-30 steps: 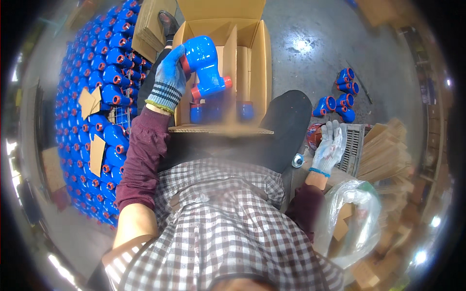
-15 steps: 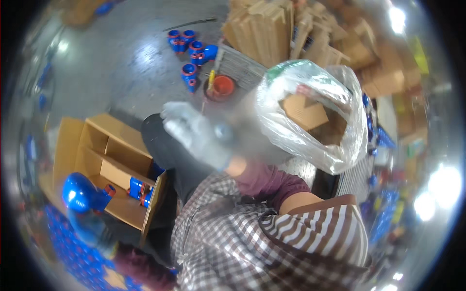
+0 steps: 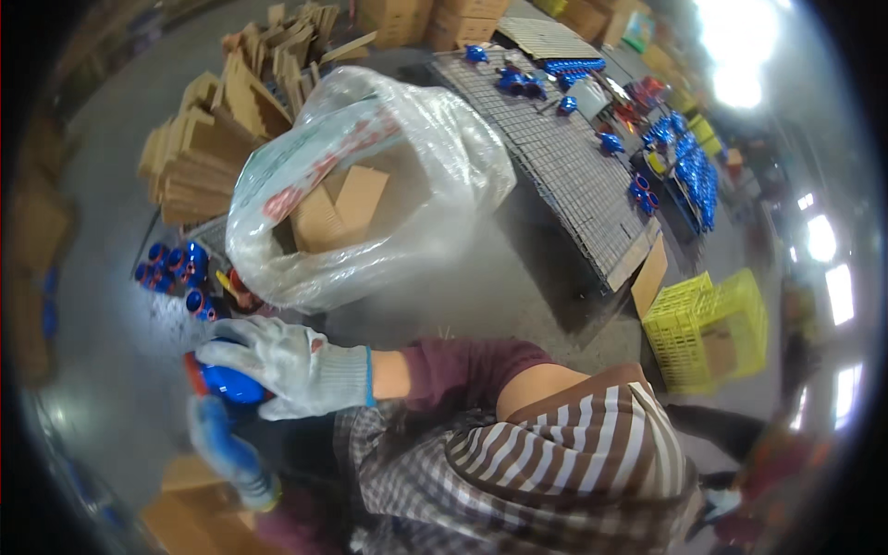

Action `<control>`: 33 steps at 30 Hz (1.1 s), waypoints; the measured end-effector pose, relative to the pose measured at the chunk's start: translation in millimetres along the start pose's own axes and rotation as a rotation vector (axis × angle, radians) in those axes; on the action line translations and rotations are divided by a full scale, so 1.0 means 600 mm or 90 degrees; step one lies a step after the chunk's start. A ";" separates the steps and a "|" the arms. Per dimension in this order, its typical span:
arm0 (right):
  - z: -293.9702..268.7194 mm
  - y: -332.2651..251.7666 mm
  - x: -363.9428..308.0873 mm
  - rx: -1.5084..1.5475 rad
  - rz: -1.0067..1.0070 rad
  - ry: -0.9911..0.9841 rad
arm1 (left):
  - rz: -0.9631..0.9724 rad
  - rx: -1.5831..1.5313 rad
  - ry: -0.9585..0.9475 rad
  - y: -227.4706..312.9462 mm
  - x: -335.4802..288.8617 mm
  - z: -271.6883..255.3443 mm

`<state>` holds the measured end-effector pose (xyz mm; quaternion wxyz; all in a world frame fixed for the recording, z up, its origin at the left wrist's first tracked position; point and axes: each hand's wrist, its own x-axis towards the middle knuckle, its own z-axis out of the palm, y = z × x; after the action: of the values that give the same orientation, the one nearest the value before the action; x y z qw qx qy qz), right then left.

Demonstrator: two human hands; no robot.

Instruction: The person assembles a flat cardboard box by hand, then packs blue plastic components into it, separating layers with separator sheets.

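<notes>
A glossy blue pipe fitting [image 3: 233, 385] with a red rim is between my gloved hands, in front of me to the left. My right hand [image 3: 277, 363], in a pale grey knitted glove, curls over the fitting from above and the right. From the lower left, my left hand [image 3: 229, 451], in a blue-coated glove, reaches up against the red-rimmed end. Its fingertips meet the fitting, though part of the grip is hidden. Below the left wrist is a cardboard carton [image 3: 190, 504], partly covered by my arm.
A large clear plastic bag [image 3: 444, 176] with cardboard pieces stands ahead. Left of it are stacked cardboard [image 3: 199, 153] and several blue fittings [image 3: 196, 264]. To the right stand a grid-topped table [image 3: 564, 176] and yellow crates [image 3: 680, 333]. Another person [image 3: 772, 472] is at lower right.
The view has swung right. The blue fitting, earlier in my left hand over the open carton, has come up between both hands. My right hand, spread before, has closed on it.
</notes>
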<state>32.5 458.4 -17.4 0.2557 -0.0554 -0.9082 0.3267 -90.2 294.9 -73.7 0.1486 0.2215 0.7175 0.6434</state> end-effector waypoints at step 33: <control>0.528 0.215 -0.141 0.117 -0.113 -0.559 | -0.186 0.238 0.563 0.042 -0.501 -0.075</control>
<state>-61.9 357.2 -341.5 -0.1222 0.1892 -0.8990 0.3756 148.1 105.1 -64.7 -0.1235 -0.1527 0.8382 0.5087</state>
